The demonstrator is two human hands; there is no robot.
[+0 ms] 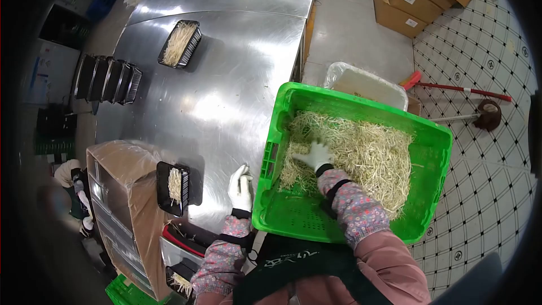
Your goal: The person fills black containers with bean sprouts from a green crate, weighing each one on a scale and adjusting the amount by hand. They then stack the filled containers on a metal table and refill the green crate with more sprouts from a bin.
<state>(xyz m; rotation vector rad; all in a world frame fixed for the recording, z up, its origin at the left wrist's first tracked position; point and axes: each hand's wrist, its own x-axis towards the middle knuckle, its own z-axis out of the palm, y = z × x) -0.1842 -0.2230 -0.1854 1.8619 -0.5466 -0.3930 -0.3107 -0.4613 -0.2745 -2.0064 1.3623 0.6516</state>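
My right hand (316, 156), in a white glove, reaches into a green crate (293, 217) and rests on a heap of pale sprouts (372, 161), fingers spread and slightly blurred. My left hand (240, 189), also gloved, is over the steel table (226, 130) just left of the crate, its fingers loosely stretched with nothing visible in them. Left of it, a black tray (164, 189) holds a small bunch of sprouts (175, 185). Farther up the table, another black tray (196, 39) is filled with sprouts (179, 44).
Stacked black trays (107, 80) stand at the table's left edge. A plastic-covered box (141, 186) is at lower left, with a co-worker's arm (84, 197) beyond. Behind the crate is a white tub (372, 82); cardboard boxes (403, 3) and a red-handled tool (466, 89) lie farther off.
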